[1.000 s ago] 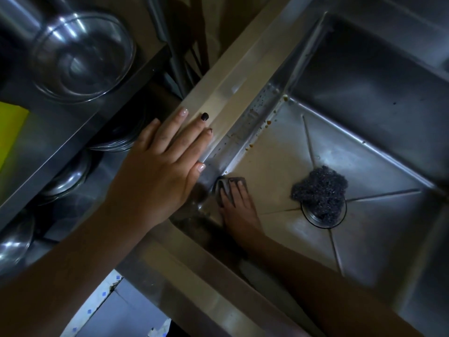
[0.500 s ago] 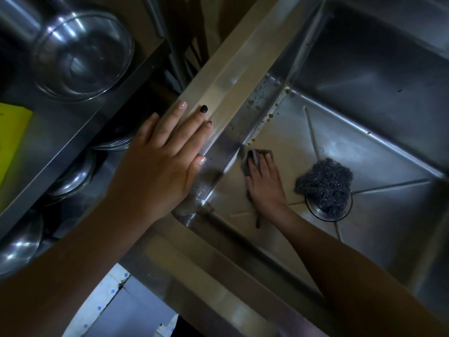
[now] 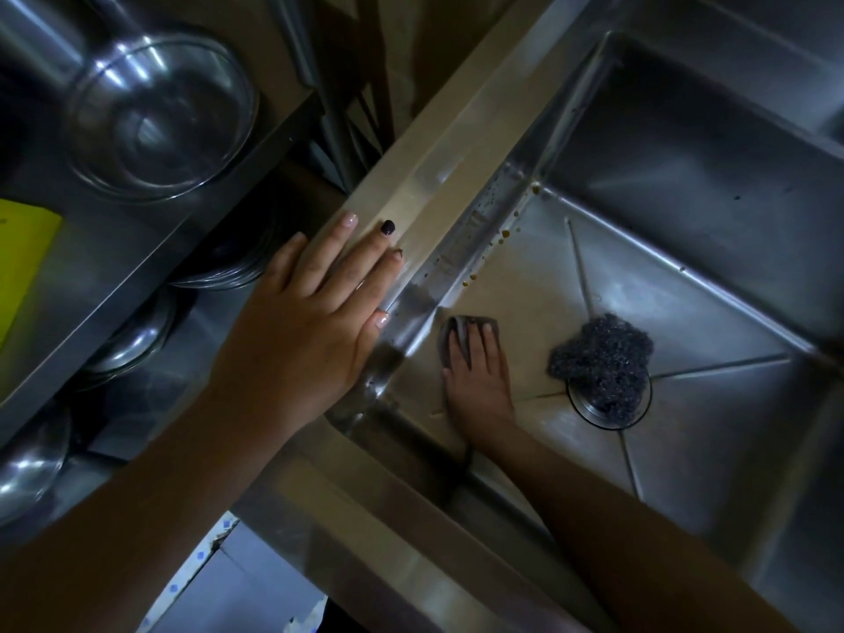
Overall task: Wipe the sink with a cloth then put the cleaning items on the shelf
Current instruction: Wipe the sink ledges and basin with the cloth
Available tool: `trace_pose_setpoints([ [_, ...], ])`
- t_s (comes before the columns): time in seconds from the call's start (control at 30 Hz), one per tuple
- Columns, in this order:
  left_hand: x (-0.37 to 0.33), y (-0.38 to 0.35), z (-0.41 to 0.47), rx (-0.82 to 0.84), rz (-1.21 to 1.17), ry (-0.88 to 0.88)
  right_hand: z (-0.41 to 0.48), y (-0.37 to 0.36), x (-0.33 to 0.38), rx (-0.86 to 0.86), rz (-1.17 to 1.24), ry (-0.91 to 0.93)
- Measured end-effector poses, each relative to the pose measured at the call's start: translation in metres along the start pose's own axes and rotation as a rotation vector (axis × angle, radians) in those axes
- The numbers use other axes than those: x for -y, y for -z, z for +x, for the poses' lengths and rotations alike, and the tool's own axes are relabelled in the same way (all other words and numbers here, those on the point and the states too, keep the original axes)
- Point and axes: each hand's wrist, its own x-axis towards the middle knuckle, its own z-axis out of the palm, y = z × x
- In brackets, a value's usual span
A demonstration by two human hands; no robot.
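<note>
Right hand [image 3: 475, 381] flat, fingers straight, pressing the cloth [image 3: 450, 333] onto the sink [image 3: 712, 404] floor, nine o'clock of the scourer [image 3: 600, 358] on the drain. Left hand [image 3: 310, 326] lies released on the rim. Best push firmly toward twelve o'clock, where brown specks [image 3: 505, 233] sit.

- sink [image 3: 685, 198]: brushed steel, dull satin sheen, speckled brown near one corner
- cloth [image 3: 463, 323]: grey fabric, matt
- scouring pad [image 3: 600, 358]: tangled wire wool, rough
- bowl [image 3: 160, 111]: polished metal, glossy
</note>
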Motion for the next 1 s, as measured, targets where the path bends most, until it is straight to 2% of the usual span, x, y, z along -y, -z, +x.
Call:
trace_pose_setpoints([
  [0.17,0.0,0.002,0.001,0.017,-0.002,0.011,0.027,0.019,-0.016,-0.054,0.089,0.029],
  [0.33,-0.001,0.002,0.0,0.024,0.0,0.023,0.033,0.029,-0.033,0.027,0.072,0.021],
  [0.43,-0.001,0.002,0.0,0.025,0.012,0.019,0.021,0.024,-0.036,0.013,0.088,-0.018],
  [0.6,0.0,0.003,-0.001,-0.005,0.015,0.006,-0.016,0.015,-0.045,-0.016,-0.07,0.042],
  [0.7,-0.002,0.004,-0.001,-0.056,0.023,-0.005,-0.029,0.01,-0.051,-0.031,-0.119,0.004],
  [0.83,-0.002,0.004,-0.003,-0.085,-0.006,-0.009,-0.029,0.024,-0.053,0.138,0.084,-0.031],
  [1.0,0.001,0.002,-0.004,-0.07,-0.029,-0.015,-0.032,0.053,-0.046,0.123,0.278,-0.15],
])
